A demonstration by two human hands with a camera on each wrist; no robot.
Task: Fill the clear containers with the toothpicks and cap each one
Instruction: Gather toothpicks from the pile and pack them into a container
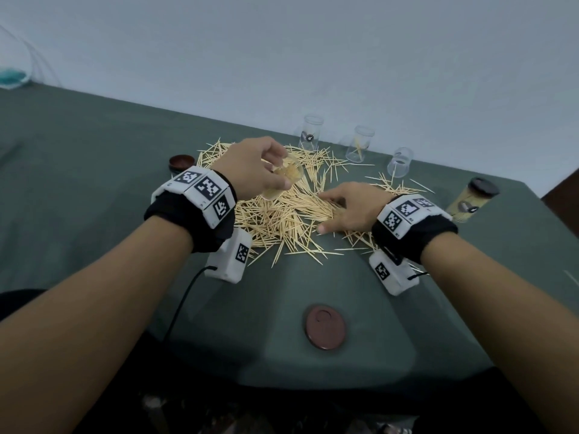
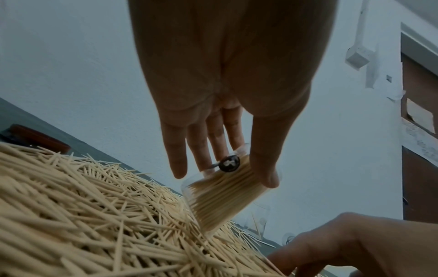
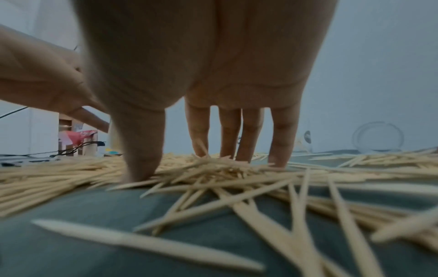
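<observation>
Holding a packed container over the toothpick pile

Tilted above the toothpick pile (image 1: 282, 214), a clear container (image 2: 225, 195) packed with toothpicks sits pinched between the left hand's (image 1: 250, 167) thumb and fingers (image 2: 199, 150). On the right side of the pile, the right hand (image 1: 347, 208) rests with fingers (image 3: 249, 135) straight and spread, tips touching the sticks. Beyond the pile stand three clear containers (image 1: 310, 133), uncapped, one holding a few toothpicks. Well right of the pile stands a filled, capped container (image 1: 470, 198). A brown lid (image 1: 326, 330) lies on the green cloth (image 1: 94, 151) nearer the person than the pile; another lid (image 1: 181, 161) lies just left of it.
</observation>
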